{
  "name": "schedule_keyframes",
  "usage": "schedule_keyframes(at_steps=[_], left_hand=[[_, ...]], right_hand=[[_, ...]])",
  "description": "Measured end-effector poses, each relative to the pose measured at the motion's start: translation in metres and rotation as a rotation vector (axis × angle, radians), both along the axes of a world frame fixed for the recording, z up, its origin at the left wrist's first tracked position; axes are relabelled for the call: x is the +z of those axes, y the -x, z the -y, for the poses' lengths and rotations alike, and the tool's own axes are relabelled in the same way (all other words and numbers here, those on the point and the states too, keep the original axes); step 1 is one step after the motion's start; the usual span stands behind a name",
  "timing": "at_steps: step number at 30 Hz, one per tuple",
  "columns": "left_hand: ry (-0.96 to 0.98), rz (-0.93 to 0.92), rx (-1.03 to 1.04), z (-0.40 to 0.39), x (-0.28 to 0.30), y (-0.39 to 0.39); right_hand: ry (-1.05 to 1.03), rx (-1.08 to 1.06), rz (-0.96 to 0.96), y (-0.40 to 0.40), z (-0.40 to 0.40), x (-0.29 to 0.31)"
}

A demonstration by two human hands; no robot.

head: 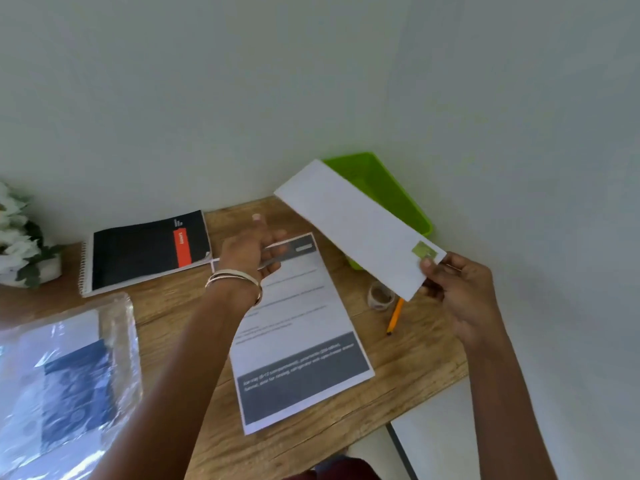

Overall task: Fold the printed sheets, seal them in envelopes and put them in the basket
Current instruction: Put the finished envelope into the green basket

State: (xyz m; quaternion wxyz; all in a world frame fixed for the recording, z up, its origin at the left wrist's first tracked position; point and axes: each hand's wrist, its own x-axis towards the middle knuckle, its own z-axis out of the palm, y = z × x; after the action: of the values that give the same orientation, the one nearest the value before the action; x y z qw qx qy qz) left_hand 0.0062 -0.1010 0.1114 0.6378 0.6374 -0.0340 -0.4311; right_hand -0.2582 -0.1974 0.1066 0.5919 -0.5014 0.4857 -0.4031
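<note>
Right hand (460, 289) pinching envelope (356, 226) corner over basket (391, 192); left hand (252, 251) hovering spread, empty; releasing flat inside advisable.

Right hand (460, 292) pinches envelope (356, 226) (stamped corner) before green basket (412, 206)

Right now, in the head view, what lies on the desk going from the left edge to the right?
White flowers → plastic-wrapped packet → black spiral notebook → printed sheet → tape roll → pencil. The green basket sits at the far right, partly behind the envelope held by the right hand.
</note>
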Motion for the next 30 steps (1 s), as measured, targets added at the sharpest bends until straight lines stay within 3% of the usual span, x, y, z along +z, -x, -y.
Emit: schedule_keyframes(at_steps=[5, 12, 24, 30], left_hand=[[-0.027, 0.022, -0.085, 0.032, -0.012, 0.029], [-0.102, 0.024, -0.105, 0.045, -0.030, 0.050], [-0.143, 0.067, -0.059, 0.040, -0.039, 0.065], [-0.214, 0.265, 0.007, 0.013, -0.047, 0.056]], right_hand=[[-0.080, -0.134, 0.096, -0.004, 0.049, -0.009], [-0.085, -0.124, -0.035, -0.027, 0.094, -0.034], [0.102, -0.159, -0.353, -0.030, 0.098, -0.042], [0.324, -0.076, -0.449, -0.025, 0.068, -0.037]])
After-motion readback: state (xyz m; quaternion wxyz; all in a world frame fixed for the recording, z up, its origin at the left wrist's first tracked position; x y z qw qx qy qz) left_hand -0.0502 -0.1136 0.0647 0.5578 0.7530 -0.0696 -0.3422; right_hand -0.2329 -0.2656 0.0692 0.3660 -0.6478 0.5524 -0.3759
